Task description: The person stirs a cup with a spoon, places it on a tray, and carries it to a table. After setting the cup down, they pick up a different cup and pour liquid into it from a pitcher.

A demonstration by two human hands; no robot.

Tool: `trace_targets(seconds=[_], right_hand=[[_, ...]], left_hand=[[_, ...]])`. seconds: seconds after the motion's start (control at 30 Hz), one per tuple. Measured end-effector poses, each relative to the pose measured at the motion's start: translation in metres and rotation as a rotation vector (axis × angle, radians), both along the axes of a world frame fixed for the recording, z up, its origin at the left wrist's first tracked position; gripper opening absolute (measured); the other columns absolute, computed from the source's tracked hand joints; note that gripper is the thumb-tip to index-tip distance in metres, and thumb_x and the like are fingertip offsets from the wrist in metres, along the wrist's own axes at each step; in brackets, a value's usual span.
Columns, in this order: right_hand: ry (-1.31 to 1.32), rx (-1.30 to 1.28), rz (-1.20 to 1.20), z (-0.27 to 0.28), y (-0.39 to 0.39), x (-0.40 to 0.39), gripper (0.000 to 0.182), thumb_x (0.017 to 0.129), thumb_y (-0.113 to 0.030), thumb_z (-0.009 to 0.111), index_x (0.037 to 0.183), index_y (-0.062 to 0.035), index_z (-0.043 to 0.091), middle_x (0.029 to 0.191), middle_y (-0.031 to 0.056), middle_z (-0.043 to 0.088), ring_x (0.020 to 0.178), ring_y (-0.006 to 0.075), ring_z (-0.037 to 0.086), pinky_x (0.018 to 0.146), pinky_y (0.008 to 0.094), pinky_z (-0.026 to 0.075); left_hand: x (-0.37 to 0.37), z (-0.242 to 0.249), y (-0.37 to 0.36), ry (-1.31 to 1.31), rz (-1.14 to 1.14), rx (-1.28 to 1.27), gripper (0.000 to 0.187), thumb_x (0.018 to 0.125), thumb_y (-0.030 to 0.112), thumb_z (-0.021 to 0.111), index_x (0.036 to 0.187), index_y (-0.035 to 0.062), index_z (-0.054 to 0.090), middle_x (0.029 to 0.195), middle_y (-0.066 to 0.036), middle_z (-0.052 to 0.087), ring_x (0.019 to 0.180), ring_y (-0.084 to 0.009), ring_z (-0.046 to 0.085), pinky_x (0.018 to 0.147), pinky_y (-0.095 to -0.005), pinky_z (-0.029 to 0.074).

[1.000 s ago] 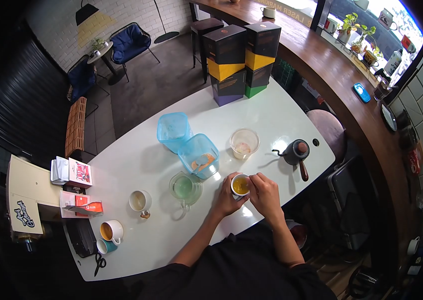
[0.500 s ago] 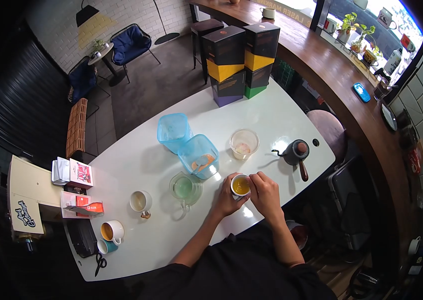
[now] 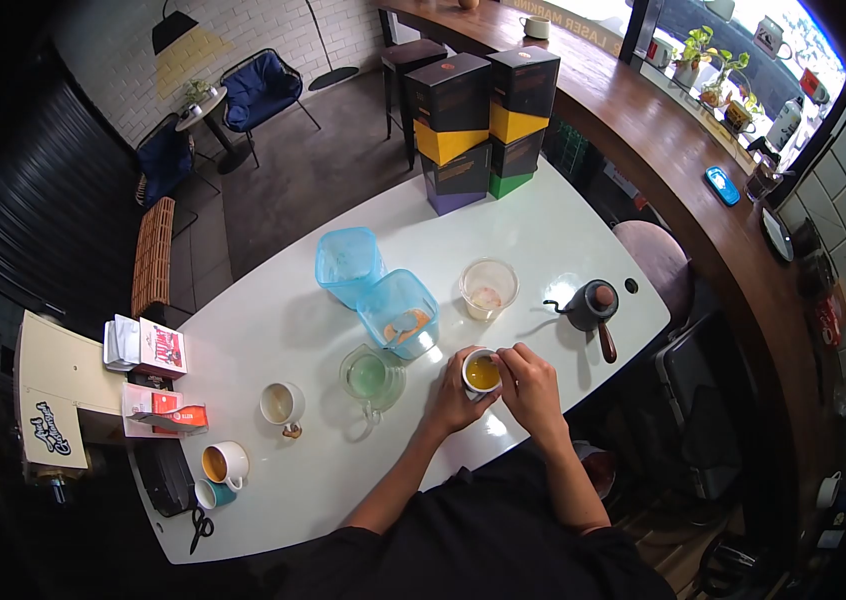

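My left hand (image 3: 455, 402) is wrapped round a small white cup (image 3: 468, 384) that holds a yellow liquid (image 3: 484, 373). At the cup's right rim my right hand (image 3: 531, 386) is closed in a pinch; whatever is between its fingertips is hidden. Left of the cup stands a glass jug (image 3: 391, 385) with pale green liquid. Beyond it are two blue translucent containers, the nearer container (image 3: 421, 290) with something orange inside. A clear plastic tub (image 3: 506, 272) sits past my hands, with a little pinkish matter at its bottom.
A dark gooseneck kettle (image 3: 578, 310) stands on the white table (image 3: 273, 300) at right. At left are a cup (image 3: 293, 392), a white mug (image 3: 236, 458), a teal cup (image 3: 211, 496) and scissors (image 3: 201, 530). Stacked black boxes (image 3: 455, 95) rise at the far edge.
Both hands stay at the cup in nearly the same place. The liquid's surface looks slightly different; nothing else has visibly moved.
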State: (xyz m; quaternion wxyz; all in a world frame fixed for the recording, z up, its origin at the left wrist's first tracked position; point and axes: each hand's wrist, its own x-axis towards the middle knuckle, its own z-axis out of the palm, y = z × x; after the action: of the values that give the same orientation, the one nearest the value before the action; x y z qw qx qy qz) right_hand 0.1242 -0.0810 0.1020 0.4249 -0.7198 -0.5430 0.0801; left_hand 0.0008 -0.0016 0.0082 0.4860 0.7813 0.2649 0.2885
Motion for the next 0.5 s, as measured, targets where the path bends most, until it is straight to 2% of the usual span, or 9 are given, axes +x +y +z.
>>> trace_targets(seconds=[0.07, 0.2, 0.3, 0.37, 0.5], right_hand=[[-0.012, -0.005, -0.017, 0.0006, -0.0006, 0.0004, 0.010, 0.089, -0.007, 0.062, 0.085, 0.0018, 0.062, 0.072, 0.0149, 0.055, 0.061, 0.0353, 0.057, 0.056, 0.0415, 0.044], [0.000, -0.024, 0.034, -0.0027, -0.0008, -0.0004, 0.009, 0.088, -0.006, 0.062, 0.085, 0.0018, 0.062, 0.071, 0.0147, 0.055, 0.059, 0.0351, 0.057, 0.055, 0.0408, 0.044], [0.053, -0.016, 0.065, -0.0020, 0.0010, -0.0040, 0.008, 0.088, -0.006, 0.062, 0.086, 0.0018, 0.063, 0.072, 0.0152, 0.056, 0.061, 0.0355, 0.058, 0.056, 0.0412, 0.045], [0.077, 0.012, 0.058, -0.0031, 0.0023, -0.0045, 0.011, 0.088, -0.011, 0.061, 0.086, 0.0001, 0.060, 0.075, 0.0154, 0.056, 0.068, 0.0367, 0.059, 0.061, 0.0439, 0.047], [0.050, 0.021, 0.000, -0.0019, 0.0027, -0.0030, 0.011, 0.089, -0.011, 0.061, 0.087, -0.0002, 0.060, 0.076, 0.0151, 0.056, 0.067, 0.0363, 0.059, 0.061, 0.0438, 0.047]], left_hand=[[-0.0002, -0.0024, 0.0003, 0.016, 0.004, 0.015, 0.073, 0.070, 0.016, 0.082, 0.130, 0.0059, 0.041, 0.127, -0.018, 0.052, 0.121, -0.0384, 0.049, 0.101, -0.0455, 0.041], [-0.0002, -0.0038, 0.0017, 0.000, -0.008, 0.048, 0.073, 0.070, 0.015, 0.082, 0.130, 0.0055, 0.041, 0.127, -0.018, 0.051, 0.121, -0.0385, 0.049, 0.102, -0.0457, 0.041], [0.0002, -0.0061, 0.0015, -0.028, -0.008, 0.057, 0.074, 0.069, 0.014, 0.082, 0.130, 0.0055, 0.041, 0.128, -0.018, 0.051, 0.122, -0.0388, 0.048, 0.103, -0.0459, 0.040], [-0.0001, -0.0047, 0.0010, -0.024, -0.008, 0.051, 0.074, 0.068, 0.014, 0.082, 0.130, 0.0057, 0.041, 0.128, -0.018, 0.051, 0.123, -0.0389, 0.047, 0.104, -0.0465, 0.039], [0.0005, -0.0021, 0.0004, 0.007, -0.004, 0.023, 0.074, 0.068, 0.014, 0.082, 0.130, 0.0057, 0.041, 0.128, -0.018, 0.052, 0.124, -0.0390, 0.047, 0.104, -0.0470, 0.039]])
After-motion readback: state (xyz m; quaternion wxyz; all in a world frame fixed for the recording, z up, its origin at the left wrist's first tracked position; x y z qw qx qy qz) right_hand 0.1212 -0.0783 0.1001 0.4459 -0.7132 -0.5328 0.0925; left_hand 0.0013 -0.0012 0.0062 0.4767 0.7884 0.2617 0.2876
